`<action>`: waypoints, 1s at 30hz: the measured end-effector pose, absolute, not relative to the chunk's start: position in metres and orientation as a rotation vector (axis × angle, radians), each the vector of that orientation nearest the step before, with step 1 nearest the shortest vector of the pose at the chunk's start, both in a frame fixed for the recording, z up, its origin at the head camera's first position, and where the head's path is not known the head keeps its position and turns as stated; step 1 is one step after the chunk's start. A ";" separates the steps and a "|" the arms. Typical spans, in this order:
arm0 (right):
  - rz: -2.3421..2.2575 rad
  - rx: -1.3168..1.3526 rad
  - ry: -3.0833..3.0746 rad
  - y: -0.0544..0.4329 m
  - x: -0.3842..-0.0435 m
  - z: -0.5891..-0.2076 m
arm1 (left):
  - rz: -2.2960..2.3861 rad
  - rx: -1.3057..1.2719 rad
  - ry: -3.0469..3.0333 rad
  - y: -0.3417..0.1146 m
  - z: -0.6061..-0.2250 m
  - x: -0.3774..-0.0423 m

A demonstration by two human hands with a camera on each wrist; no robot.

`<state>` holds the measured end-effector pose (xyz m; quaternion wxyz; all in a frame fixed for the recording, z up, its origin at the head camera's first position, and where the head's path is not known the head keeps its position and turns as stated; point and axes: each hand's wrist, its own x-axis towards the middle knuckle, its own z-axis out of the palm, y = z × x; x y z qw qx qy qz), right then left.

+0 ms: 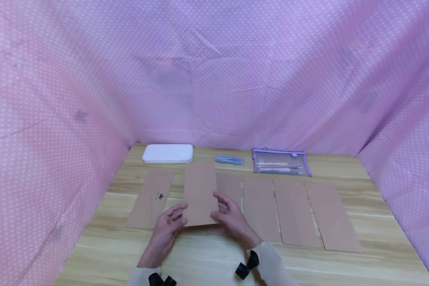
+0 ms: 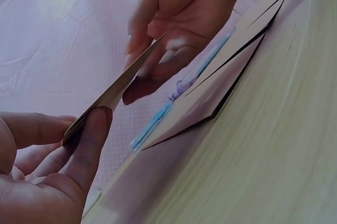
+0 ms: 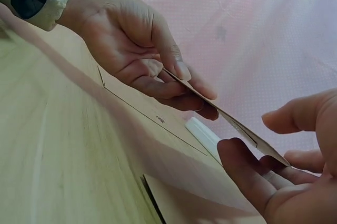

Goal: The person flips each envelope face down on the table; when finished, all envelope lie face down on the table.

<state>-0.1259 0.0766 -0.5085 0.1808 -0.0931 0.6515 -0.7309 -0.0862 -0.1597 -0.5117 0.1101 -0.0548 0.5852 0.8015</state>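
Note:
A flat brown kraft-paper envelope [image 1: 200,190] is held up over the table, its broad face toward me. My left hand [image 1: 167,226] pinches its left side near the lower corner, thumb against fingers, as the left wrist view shows closely. At the right edge, my right hand [image 1: 234,217] has its thumb and fingers loosely around the paper. In the right wrist view, the right thumb [image 3: 295,116] stands off the surface while the fingers lie under and along the edge. Flat on the table at the left is another brown envelope [image 1: 148,198] with a small black crown print.
Several more brown envelopes [image 1: 294,212] lie in a row to the right, one partly covered by the held envelope. Along the back are a white flat case [image 1: 168,154], a small blue packet [image 1: 229,159] and a purple-edged clear pouch [image 1: 282,162] with pens. Pink dotted cloth surrounds the table.

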 end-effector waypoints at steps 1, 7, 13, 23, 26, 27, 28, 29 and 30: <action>-2.063 -0.264 1.841 0.077 -0.125 -0.509 | 2.353 -0.157 1.721 -0.160 -0.512 -0.086; -2.047 -0.246 1.879 0.078 -0.122 -0.508 | 2.329 -0.096 1.728 -0.164 -0.514 -0.087; -2.008 -0.214 1.932 0.075 -0.119 -0.507 | 2.322 -0.078 1.710 -0.168 -0.513 -0.086; -1.984 -0.212 1.977 0.063 -0.119 -0.504 | 2.232 -0.227 1.743 -0.176 -0.509 -0.087; -1.961 -0.190 1.993 0.056 -0.119 -0.504 | 2.200 -0.224 1.761 -0.182 -0.510 -0.088; -1.956 -0.177 1.998 0.053 -0.119 -0.504 | 2.194 -0.224 1.762 -0.184 -0.510 -0.088; -1.955 -0.166 2.004 0.051 -0.119 -0.505 | 2.188 -0.227 1.768 -0.187 -0.510 -0.089; -1.956 -0.156 2.007 0.048 -0.119 -0.506 | 2.183 -0.231 1.773 -0.189 -0.510 -0.090; -1.957 -0.148 2.012 0.045 -0.119 -0.506 | 2.177 -0.239 1.784 -0.191 -0.510 -0.091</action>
